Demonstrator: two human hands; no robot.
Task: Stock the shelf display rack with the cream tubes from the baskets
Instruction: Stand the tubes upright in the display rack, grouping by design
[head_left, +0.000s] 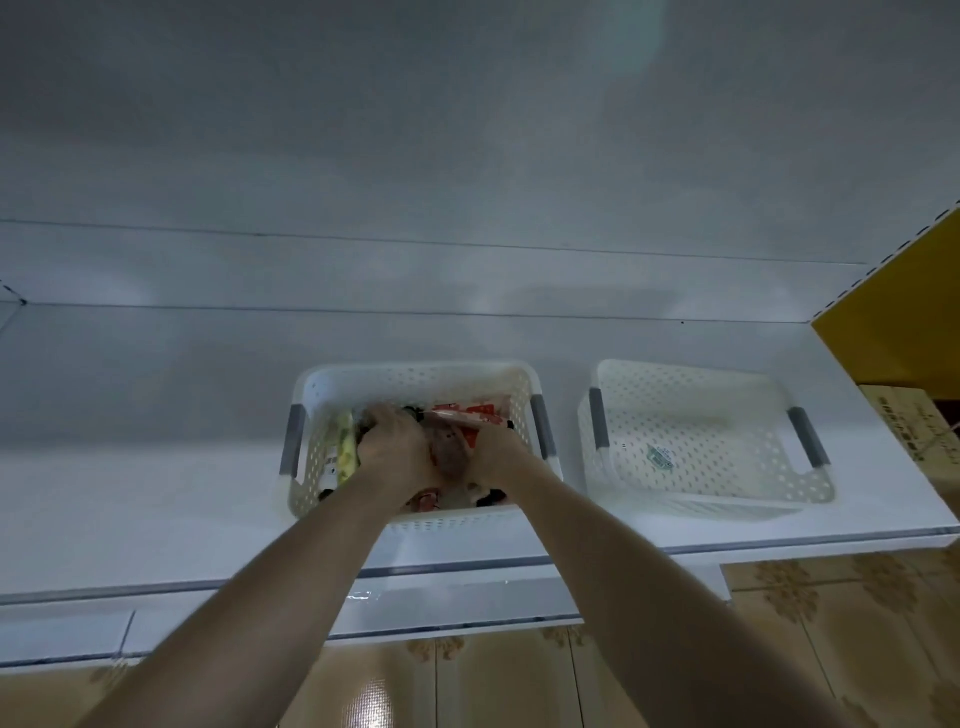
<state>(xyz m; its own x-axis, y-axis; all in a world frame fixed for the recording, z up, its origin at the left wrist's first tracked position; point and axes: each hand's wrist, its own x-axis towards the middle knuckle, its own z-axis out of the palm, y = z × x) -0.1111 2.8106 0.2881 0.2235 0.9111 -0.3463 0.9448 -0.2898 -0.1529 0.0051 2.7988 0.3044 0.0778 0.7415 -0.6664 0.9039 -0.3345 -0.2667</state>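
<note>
Both hands are shoved down into the left basket (415, 372), which is parked on the white shelf (156, 493). The cream tubes (470, 414) are piled inside it, right under the left hand (392, 449) and right hand (493, 454). Fingers are curled over the pile, but what's actually gripped can't be told, too blurry. A second basket (701, 395) is set just right of it.

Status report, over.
Copy: left hand and right hand in left basket, gripping cream tubes. No tubes in right basket. Nothing in the way.
</note>
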